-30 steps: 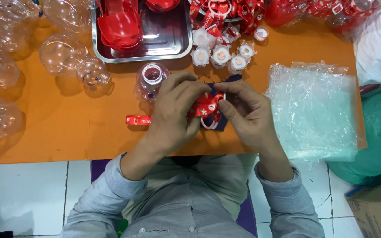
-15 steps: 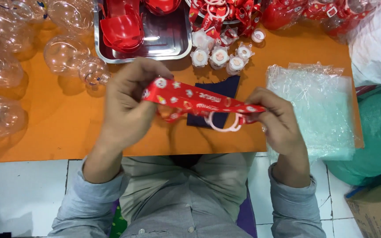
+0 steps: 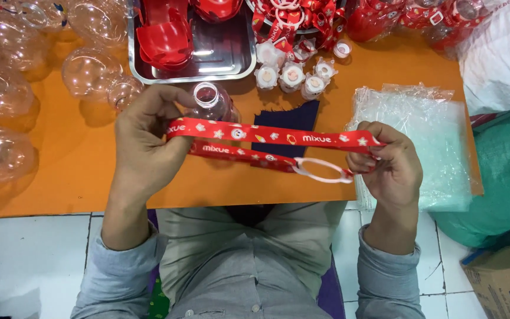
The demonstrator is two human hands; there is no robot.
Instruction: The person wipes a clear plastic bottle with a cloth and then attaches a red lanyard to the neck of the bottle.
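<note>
Above the orange tabletop [image 3: 60,177], a red printed fabric strap [image 3: 273,133] with a white plastic ring [image 3: 321,170] is stretched taut between both hands — one end pinched in the closed left hand [image 3: 146,139], the other gripped by the closed right hand [image 3: 388,165]. At 12 o'clock from the strap a small clear plastic bottle [image 3: 211,101] stands; a steel tray [image 3: 225,56] lies farther off. At 3 o'clock, clear plastic bags [image 3: 426,142] are stacked.
</note>
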